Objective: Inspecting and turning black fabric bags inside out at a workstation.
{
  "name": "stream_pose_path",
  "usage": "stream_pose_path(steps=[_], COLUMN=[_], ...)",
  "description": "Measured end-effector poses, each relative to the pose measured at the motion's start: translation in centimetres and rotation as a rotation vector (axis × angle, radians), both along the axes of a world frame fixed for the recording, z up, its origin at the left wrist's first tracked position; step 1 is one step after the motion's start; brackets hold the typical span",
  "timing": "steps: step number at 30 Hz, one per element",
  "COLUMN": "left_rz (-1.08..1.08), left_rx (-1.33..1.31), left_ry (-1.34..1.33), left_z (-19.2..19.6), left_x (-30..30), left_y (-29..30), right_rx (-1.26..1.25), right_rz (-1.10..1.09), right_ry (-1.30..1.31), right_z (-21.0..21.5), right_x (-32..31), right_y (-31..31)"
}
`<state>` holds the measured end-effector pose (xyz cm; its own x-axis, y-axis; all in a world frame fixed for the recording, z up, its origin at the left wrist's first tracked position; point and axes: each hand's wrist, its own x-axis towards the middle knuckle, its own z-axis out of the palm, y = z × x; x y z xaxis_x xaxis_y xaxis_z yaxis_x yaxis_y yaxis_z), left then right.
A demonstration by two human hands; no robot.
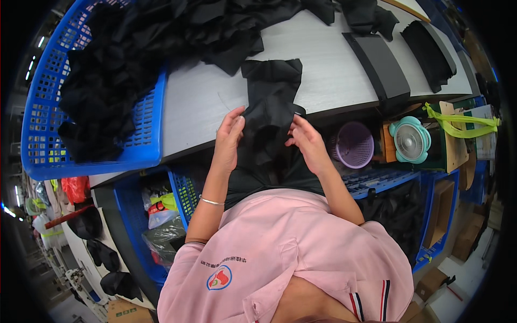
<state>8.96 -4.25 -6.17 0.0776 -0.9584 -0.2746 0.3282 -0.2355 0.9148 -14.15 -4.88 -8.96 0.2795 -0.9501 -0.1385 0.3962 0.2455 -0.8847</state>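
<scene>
A black fabric piece [272, 89] lies over the front edge of the light table, its wide upper end flat on the tabletop and its lower part hanging toward my lap. My left hand [230, 134] has its thumb and fingers closed at the piece's left side. On the opposite side my right hand [308, 139] pinches the right edge with bent fingers. Between the hands the cloth looks creased and partly folded; its lowest part blends into the dark clothing below. Behind it, a heap of black fabric pieces [177, 32] spreads across the tabletop.
A blue plastic basket [153, 129] full of black cloth stands at left. Stacked dark panels [377, 70] lie on the table [323, 59] at right. Below them are a purple basket [354, 145] and a small teal fan [410, 140]. Blue crates [129, 215] flank my lap.
</scene>
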Motion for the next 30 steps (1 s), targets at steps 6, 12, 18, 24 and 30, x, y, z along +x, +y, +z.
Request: stream_pose_path(steps=[6,12,18,24,30], left_rz=[-0.198,-0.383,-0.367,-0.183,0.386], left_rx=[-0.001,-0.118,0.035,-0.004,-0.295], left_ry=[0.479,0.779,0.954,0.477,-0.371], left_z=[0.6,-0.6,-1.7,-1.8,-1.0], left_x=[-0.8,-2.6,-2.2,-3.4,-3.4], left_y=[-2.8,-4.4,-5.8,-5.6,-5.9], right_rx=[0.248,0.245,0.298,0.394,-0.688], right_rz=[0.146,0.212,0.398,0.177,-0.588], right_ry=[-0.272,-0.402,-0.747,-0.745,0.958], right_z=[2.2,1.1,-1.2,-0.7,1.7], right_x=[-0.7,0.2,-0.1,1.3,2.3], right_y=[-3.4,-4.5,-5.1,-5.5,-5.8])
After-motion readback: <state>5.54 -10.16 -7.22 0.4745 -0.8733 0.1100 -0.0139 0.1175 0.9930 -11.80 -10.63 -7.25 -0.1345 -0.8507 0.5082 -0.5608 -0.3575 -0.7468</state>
